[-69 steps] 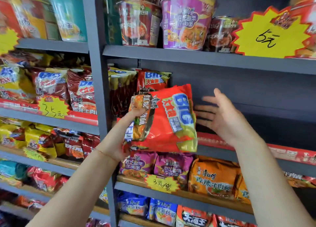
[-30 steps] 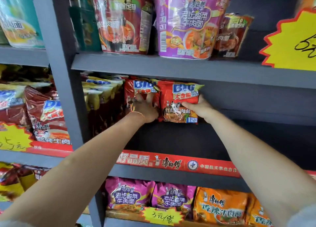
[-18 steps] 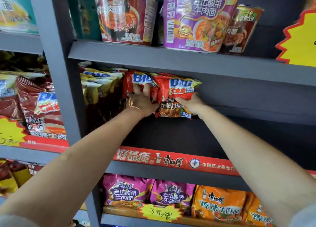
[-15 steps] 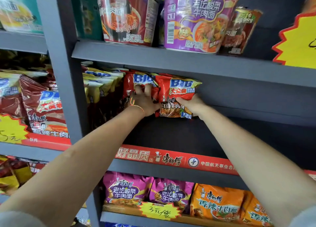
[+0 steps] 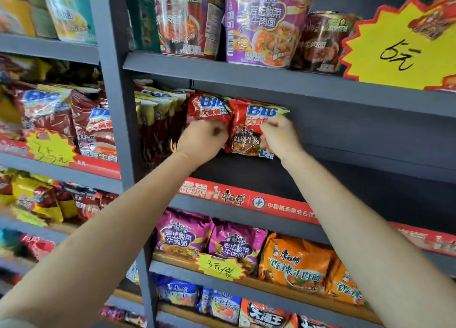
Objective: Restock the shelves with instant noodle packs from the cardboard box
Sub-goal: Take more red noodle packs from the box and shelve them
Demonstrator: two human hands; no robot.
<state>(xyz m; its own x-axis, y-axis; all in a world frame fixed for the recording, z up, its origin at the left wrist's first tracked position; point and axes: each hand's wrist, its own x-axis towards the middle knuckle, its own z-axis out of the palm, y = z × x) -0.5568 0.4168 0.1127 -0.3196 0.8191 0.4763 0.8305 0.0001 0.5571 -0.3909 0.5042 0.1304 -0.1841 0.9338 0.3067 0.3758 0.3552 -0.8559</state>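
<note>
Two red packs being seated at the back of the shelf

Left hand [image 5: 202, 140] curls onto one red noodle pack [image 5: 209, 109]; right hand [image 5: 280, 136] pinches its neighbour [image 5: 249, 130], upright on the middle shelf [image 5: 345, 182]. Released carelessly, either slick pack could topple forward into the bare space beside.

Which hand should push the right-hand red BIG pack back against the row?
Right, probably. The right hand already grips the right-hand red BIG pack at its open-shelf edge; the left hand is on the neighbouring red BIG pack.
</note>
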